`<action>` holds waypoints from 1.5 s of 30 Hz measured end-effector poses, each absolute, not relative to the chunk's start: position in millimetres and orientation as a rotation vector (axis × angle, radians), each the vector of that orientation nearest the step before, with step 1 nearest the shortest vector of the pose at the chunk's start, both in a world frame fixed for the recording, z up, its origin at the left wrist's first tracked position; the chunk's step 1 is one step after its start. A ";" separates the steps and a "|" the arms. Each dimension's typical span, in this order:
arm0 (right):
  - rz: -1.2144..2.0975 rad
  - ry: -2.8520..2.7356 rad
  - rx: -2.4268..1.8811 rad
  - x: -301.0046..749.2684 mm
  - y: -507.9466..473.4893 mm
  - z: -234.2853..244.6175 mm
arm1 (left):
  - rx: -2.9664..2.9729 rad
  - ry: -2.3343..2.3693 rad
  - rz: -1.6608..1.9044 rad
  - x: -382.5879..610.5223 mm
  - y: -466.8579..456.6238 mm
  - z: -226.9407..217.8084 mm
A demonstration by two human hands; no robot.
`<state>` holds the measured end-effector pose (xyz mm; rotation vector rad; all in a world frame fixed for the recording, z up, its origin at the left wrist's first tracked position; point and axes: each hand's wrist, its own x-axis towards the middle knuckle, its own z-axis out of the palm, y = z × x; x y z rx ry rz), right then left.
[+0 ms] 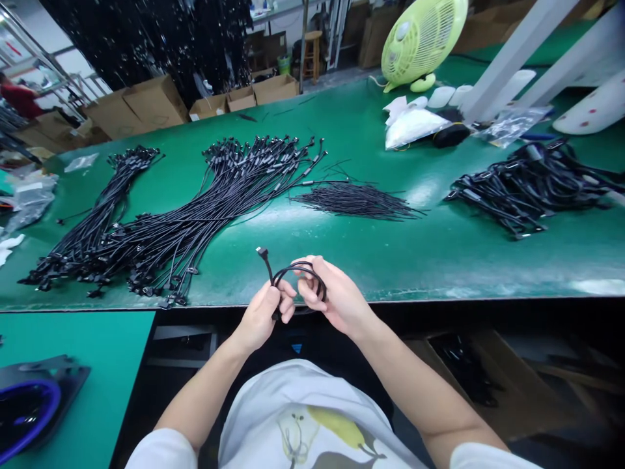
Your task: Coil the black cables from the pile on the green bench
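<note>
Both my hands hold one black cable, bent into a loop, just off the table's front edge. My left hand pinches it near one end, and a plug sticks up above those fingers. On the other side of the loop, my right hand has its fingers curled round the cable. Beyond my hands lies a pile of thin black ties. A large spread of straight black cables is to the left of them. At the right sits a heap of coiled, bound cables.
Another cable bundle lies far left on the green table. A green fan, a white bag and white posts stand at the back right. Cardboard boxes line the far side. A blue-rimmed device is lower left.
</note>
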<state>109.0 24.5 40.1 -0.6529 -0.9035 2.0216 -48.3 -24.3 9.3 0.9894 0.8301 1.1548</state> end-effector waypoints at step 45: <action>0.303 -3.172 -0.377 155.0 12.9 26.8 | 1.439 0.887 0.112 -49.7 -16.5 25.1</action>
